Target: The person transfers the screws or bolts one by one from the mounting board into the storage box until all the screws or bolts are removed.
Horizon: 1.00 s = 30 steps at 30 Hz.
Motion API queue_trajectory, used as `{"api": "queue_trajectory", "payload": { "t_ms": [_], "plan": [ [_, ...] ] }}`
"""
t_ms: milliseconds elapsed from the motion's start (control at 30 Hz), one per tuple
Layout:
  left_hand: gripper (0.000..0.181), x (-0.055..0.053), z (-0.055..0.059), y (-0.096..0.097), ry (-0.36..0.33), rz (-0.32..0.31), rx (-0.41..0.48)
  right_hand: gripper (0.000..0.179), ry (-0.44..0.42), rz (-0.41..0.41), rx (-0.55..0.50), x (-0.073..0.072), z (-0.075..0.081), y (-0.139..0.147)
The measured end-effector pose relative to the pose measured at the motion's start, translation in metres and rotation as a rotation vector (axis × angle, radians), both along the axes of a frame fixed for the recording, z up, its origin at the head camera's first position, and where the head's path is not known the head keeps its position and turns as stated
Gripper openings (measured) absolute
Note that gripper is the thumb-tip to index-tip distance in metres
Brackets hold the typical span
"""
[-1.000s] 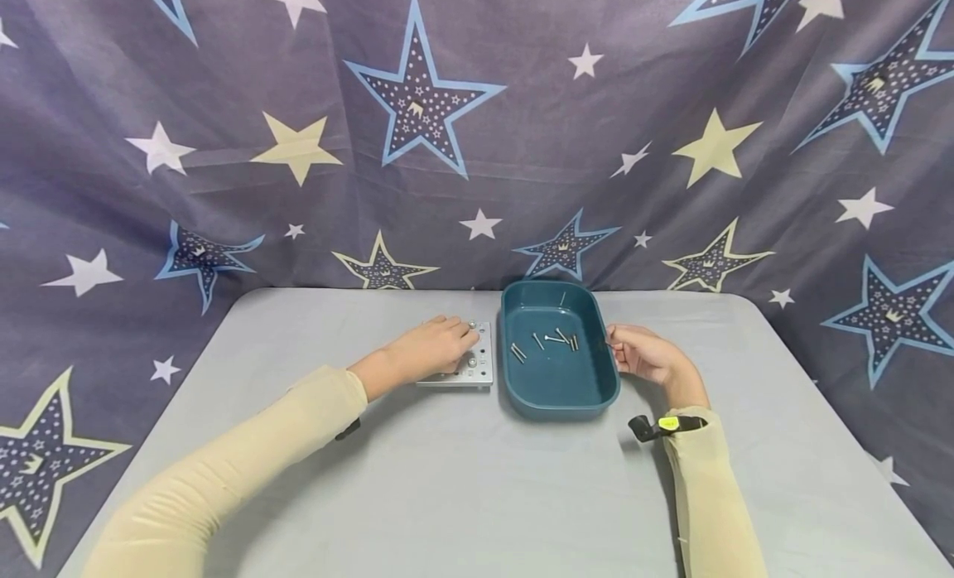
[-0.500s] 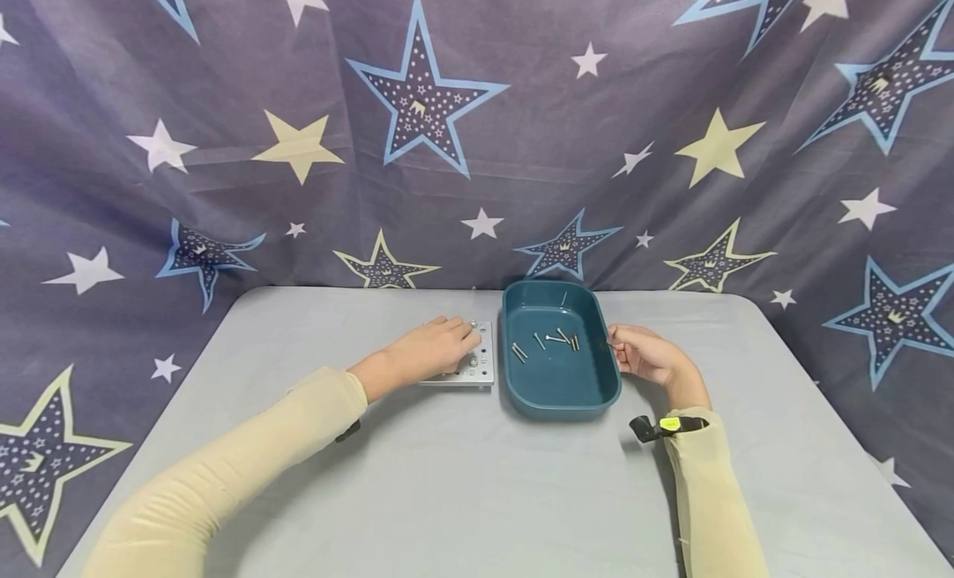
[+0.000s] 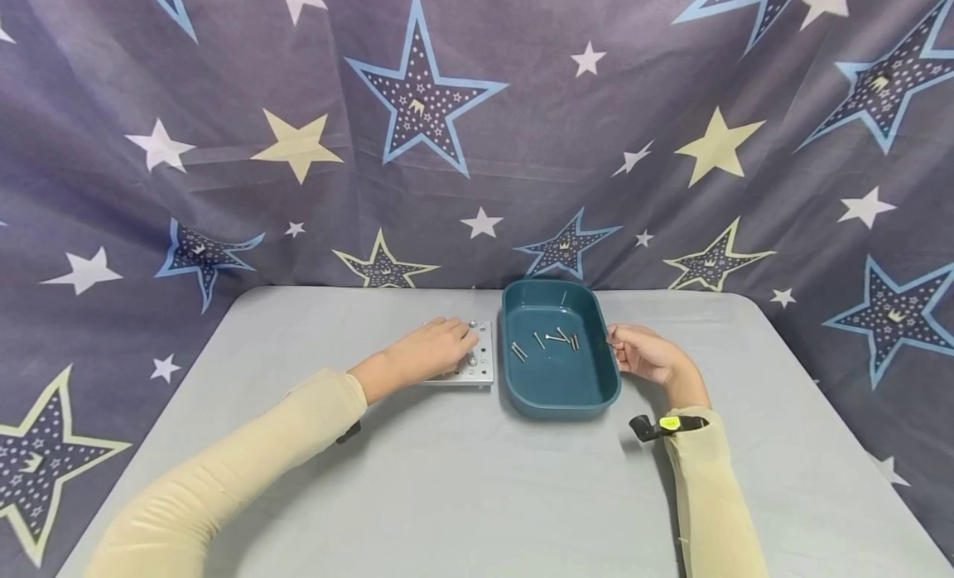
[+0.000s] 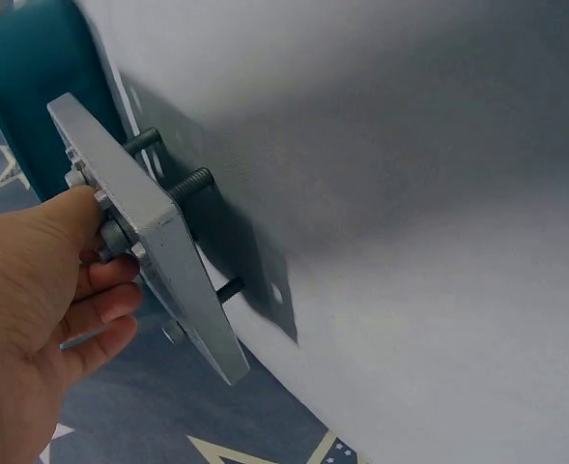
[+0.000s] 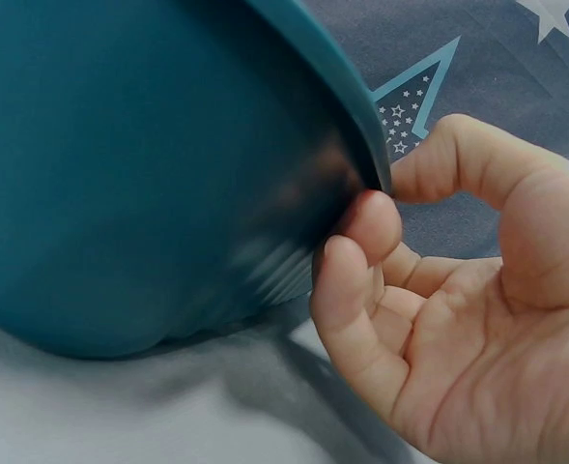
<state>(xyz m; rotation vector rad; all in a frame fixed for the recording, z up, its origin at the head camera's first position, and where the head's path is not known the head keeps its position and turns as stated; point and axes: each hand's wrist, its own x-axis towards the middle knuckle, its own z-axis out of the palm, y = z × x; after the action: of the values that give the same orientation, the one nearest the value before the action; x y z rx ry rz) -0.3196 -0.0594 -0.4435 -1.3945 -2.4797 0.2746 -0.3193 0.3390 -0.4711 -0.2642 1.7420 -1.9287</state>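
Observation:
A silver metal plate (image 3: 483,364) with rows of holes stands raised off the table on bolts whose threaded ends stick out below, as the left wrist view shows. My left hand (image 3: 431,346) reaches over the plate, and its thumb and fingers pinch a bolt (image 4: 116,238) by the head. Its palm hides part of the plate in the head view. To the right stands a dark teal plastic tray (image 3: 562,396). My right hand (image 3: 647,354) pinches the tray's right rim between thumb and fingers, clearly seen in the right wrist view.
Several loose bolts (image 3: 519,352) lie on the tray's floor. The grey table (image 3: 477,487) extends toward me and to both sides. A star-printed curtain (image 3: 477,147) hangs just behind the table's far edge, close to the tray.

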Motion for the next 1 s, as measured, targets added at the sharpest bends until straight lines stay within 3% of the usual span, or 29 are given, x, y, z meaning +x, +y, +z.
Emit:
{"api": "queue_trajectory", "payload": {
  "t_ms": [333,1000],
  "plan": [
    [0.018,0.0012,-0.0009,0.0021,0.011,0.021,-0.012,0.038,-0.005,-0.01,0.016,-0.0001,0.0001,-0.0006],
    [0.016,0.0001,0.0009,0.005,0.02,-0.001,-0.033,0.036,-0.02,-0.021,0.012,-0.0003,0.001,-0.0006]
  ]
}}
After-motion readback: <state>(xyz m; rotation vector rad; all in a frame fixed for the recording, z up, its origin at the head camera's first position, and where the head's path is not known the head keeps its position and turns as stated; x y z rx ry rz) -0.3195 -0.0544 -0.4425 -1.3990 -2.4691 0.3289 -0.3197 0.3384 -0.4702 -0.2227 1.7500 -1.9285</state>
